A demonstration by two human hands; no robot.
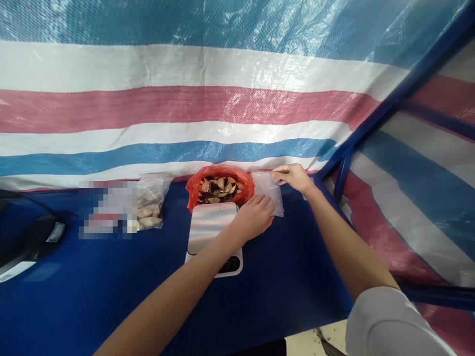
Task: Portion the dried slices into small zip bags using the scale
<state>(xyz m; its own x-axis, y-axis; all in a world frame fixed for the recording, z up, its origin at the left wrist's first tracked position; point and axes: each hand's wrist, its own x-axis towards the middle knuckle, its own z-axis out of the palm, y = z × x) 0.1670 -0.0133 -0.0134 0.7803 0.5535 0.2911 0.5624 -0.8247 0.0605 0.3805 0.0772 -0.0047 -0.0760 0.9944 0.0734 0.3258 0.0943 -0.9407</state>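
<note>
A clear plastic bag [261,183] lies at the right of the group, close to the striped sheet. My right hand [294,178] pinches its upper right edge between thumb and fingers. Across the bag's lower left part, my left hand [256,216] bends its fingers down onto the plastic; the thumb is mostly hidden. Just left of the bag stands an open red plastic bag [193,190] full of dry brown shell-like pieces [219,189]. In front of it sits a kitchen scale [208,225] with a bare metal plate, its dark display partly covered by my left forearm.
Farther left lies a filled clear zip bag [150,207] of pale pieces, beside a blurred-out patch. A black device [33,242] with a cable is at the left edge. Blue metal bars [374,111] and striped sheeting [185,106] bound the blue table [282,296].
</note>
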